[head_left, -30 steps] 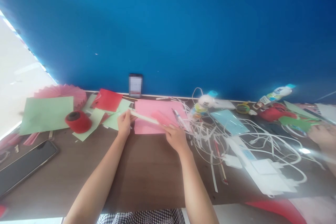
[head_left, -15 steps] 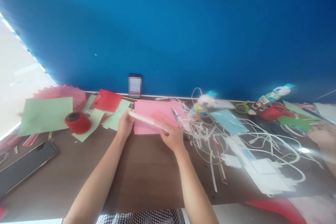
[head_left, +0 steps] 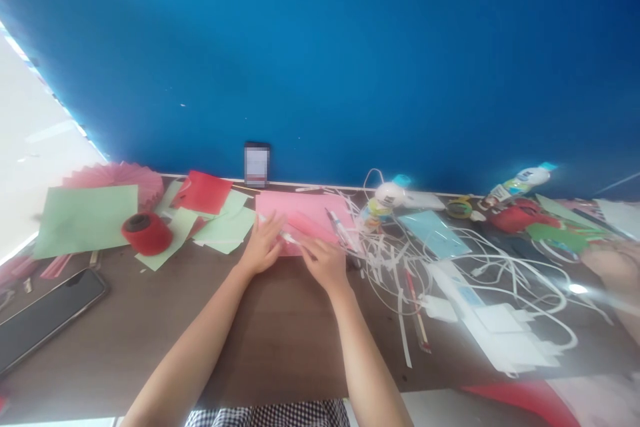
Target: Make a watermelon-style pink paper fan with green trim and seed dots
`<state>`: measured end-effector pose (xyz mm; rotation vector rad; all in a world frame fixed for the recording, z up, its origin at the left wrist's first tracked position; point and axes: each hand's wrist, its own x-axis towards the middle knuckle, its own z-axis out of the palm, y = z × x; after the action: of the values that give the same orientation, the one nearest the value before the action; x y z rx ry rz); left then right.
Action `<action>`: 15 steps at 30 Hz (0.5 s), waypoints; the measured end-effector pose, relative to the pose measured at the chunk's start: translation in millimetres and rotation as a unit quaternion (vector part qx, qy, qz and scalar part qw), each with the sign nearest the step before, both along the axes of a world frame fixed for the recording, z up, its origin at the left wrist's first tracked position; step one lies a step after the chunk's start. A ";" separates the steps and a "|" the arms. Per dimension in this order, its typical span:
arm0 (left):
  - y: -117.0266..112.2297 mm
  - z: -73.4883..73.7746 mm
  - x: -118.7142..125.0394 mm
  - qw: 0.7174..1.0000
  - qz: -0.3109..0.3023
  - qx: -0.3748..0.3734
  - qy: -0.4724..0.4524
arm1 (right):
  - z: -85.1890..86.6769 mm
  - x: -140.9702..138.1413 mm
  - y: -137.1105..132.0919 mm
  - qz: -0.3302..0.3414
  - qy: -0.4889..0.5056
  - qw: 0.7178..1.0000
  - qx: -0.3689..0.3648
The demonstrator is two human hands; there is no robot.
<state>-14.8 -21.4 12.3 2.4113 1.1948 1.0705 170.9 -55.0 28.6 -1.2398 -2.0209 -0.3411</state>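
Observation:
A narrow folded paper strip [head_left: 289, 237], pale on its edge, lies slantwise between my hands over pink paper sheets [head_left: 305, 200]. My left hand [head_left: 262, 247] is closed on the strip's left part, its fingers bent over it. At the strip's right end, my right hand [head_left: 326, 263] pinches with thumb and fingers. Part of the strip is hidden under the fingers. Just right of the pink sheets lies a pen [head_left: 341, 225], and a white bottle with a blue cap [head_left: 389, 197] stands behind the cables.
Left are green paper [head_left: 87, 220], a pleated pink fan [head_left: 120, 177], a red roll [head_left: 147, 233] and a phone [head_left: 55, 313]. On the right, tangled white cables [head_left: 400, 260] surround a power strip [head_left: 493, 320]. Another person's hand [head_left: 613, 270] shows at the far right.
My left hand has moved right and slightly toward me along the strip. The strip has been lowered onto the pink sheets, and more of it is covered by my fingers.

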 end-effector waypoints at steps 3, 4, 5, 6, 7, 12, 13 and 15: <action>-2.9 3.4 2.6 0.997 -0.036 -0.012 0.071 | 1.0 3.5 0.5 -0.010 -0.019 1.000 -0.004; -3.4 4.0 2.6 0.996 -0.041 -0.011 0.083 | 1.2 4.6 0.8 -0.022 -0.025 0.999 -0.007; -3.7 4.3 2.5 0.995 -0.045 -0.009 0.091 | 1.4 5.5 1.1 -0.035 -0.029 0.999 -0.013; -4.0 4.6 2.3 0.994 -0.047 -0.007 0.096 | 1.6 6.1 1.4 -0.047 -0.032 0.998 -0.022; -4.1 4.7 2.2 0.994 -0.049 -0.004 0.099 | 1.9 6.5 1.6 -0.058 -0.032 0.997 -0.034; -3.6 3.5 3.3 0.991 -0.066 -0.003 0.112 | 4.9 4.7 -0.4 -0.102 -0.024 0.987 -0.121; -3.4 3.0 3.7 0.991 -0.065 -0.008 0.115 | 5.6 4.3 -1.2 -0.105 -0.026 0.985 -0.137; -2.9 1.7 4.2 0.991 -0.059 -0.011 0.123 | 6.6 3.6 -2.6 -0.101 -0.029 0.981 -0.162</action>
<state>-10.6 -24.3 13.9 2.6189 1.1103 0.7374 174.5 -57.6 35.3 -1.6601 -2.0604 -0.1459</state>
